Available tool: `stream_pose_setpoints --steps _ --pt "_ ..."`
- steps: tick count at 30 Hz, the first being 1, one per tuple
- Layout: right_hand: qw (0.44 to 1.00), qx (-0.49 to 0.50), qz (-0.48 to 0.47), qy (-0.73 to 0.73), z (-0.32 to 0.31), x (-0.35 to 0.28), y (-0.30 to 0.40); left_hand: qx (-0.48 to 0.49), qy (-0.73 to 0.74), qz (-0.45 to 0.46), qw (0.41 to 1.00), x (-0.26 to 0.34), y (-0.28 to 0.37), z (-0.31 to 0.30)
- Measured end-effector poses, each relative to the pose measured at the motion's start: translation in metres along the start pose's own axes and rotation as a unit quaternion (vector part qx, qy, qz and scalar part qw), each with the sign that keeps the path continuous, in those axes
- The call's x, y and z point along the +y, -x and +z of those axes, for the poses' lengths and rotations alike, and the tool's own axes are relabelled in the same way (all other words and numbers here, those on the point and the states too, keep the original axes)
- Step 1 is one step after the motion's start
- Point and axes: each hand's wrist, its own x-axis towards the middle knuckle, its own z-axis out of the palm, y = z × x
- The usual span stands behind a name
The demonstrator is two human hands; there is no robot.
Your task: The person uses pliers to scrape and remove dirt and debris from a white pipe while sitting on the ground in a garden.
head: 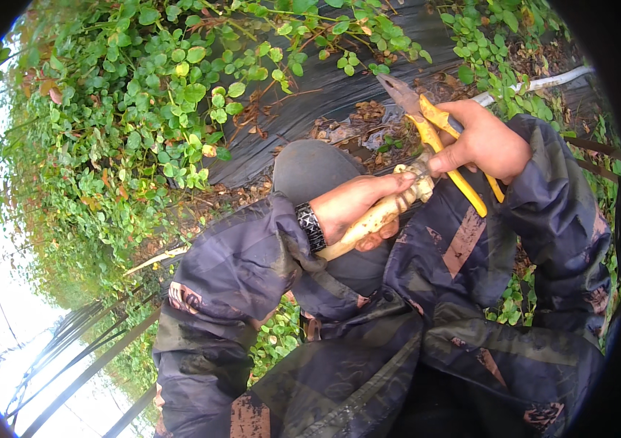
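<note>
My left hand [340, 205], with a dark patterned band at its wrist, grips a pale peeled wooden stick [362, 227]. The stick lies at a slant across my grey-covered knee [310, 164], and its knobby end points toward my right hand [488, 142]. Thin dark wire [421, 173] shows near that end, beside my left thumb. Held in my right hand are combination pliers [425, 123] with yellow handles, their jaws pointing up and away from the stick. The right thumb and fingertips meet at the wire by the stick's end. Part of the stick is hidden under my left hand.
Leafy green bushes [179, 82] fill the upper left. Black plastic sheeting [310, 93] covers the ground ahead, with dry leaves [368, 112] on it. A white pipe [557, 81] lies at upper right. Dark poles [91, 372] slant at lower left. A camouflage rain garment [343, 378] covers my body.
</note>
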Motion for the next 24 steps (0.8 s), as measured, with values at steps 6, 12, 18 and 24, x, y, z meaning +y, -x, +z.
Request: stream_pose_setpoints --steps 6,12,18,24 --pt "0.997 0.03 0.02 0.07 -0.005 0.004 0.003 0.024 -0.066 0.004 0.998 0.003 -0.001 0.013" --pt "0.992 0.017 -0.01 0.123 -0.007 0.007 0.002 0.048 -0.043 -0.01 0.998 -0.004 -0.006 0.019" --pt "0.984 0.031 -0.024 0.175 0.0 -0.001 0.002 0.039 -0.002 -0.008 0.999 -0.007 -0.004 0.015" --pt "0.977 0.044 -0.031 0.206 0.003 -0.006 0.004 -0.004 0.042 0.013 0.999 -0.009 -0.001 0.01"
